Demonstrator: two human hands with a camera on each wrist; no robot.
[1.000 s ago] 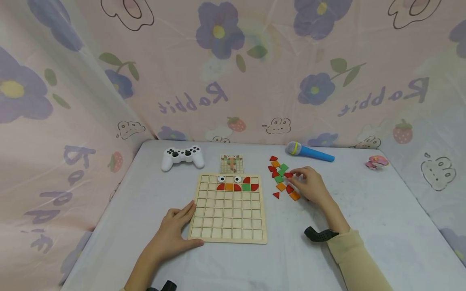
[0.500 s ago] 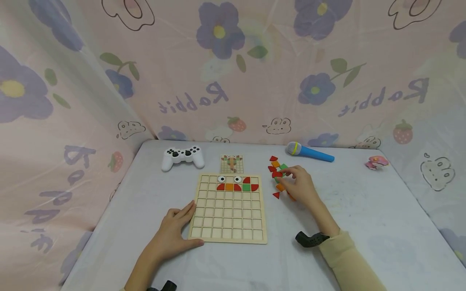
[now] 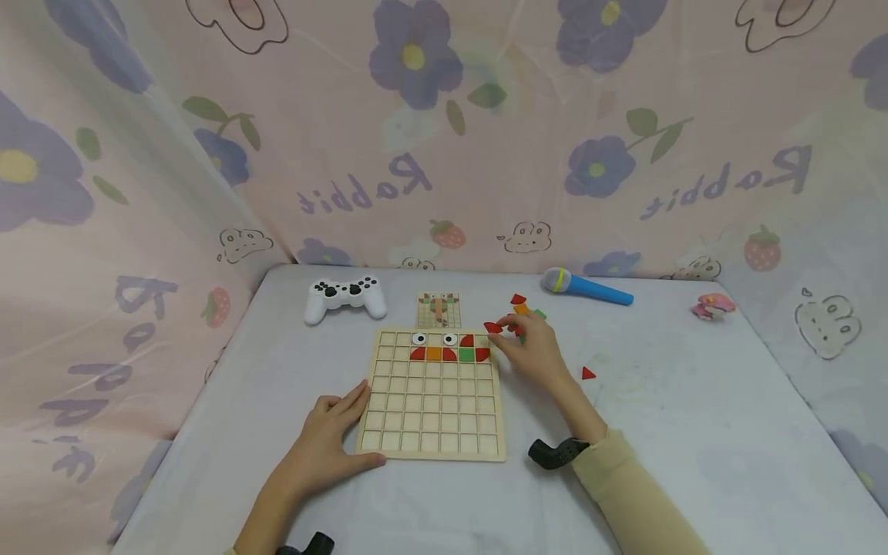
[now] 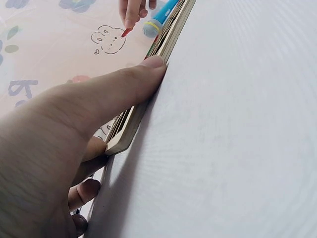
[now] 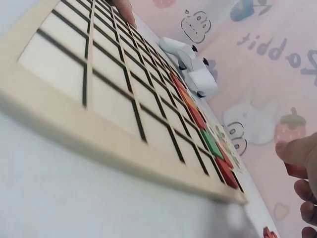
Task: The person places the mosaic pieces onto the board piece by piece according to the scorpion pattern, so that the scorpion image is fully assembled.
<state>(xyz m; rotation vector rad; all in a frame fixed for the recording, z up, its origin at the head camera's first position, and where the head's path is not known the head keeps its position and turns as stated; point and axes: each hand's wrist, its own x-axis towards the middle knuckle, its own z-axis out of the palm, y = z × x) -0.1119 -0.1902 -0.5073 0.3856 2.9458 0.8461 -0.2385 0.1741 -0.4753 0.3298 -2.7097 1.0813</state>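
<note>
In the head view, a wooden grid board (image 3: 432, 401) lies flat, with eye pieces, red pieces, an orange piece (image 3: 433, 354) and a green piece in its far rows. My left hand (image 3: 322, 443) touches its near left corner, thumb along the near edge and extended fingers at the left side. My right hand (image 3: 537, 354) pinches a red piece (image 3: 492, 327) by the board's far right corner. The right wrist view shows that red piece (image 5: 296, 170) between thumb and finger, above the table. Loose pieces beside the right hand are partly hidden by it.
A small pattern card (image 3: 438, 310) lies behind the board. At the back stand a white game controller (image 3: 344, 299) on the left and a blue toy microphone (image 3: 588, 287) on the right. A pink item (image 3: 712, 306) lies far right; a red triangle (image 3: 588, 373) lies right of my forearm.
My right hand has moved left from the loose pieces towards the board, carrying the red piece. A red triangle now shows right of the forearm. My left hand has stayed at the corner.
</note>
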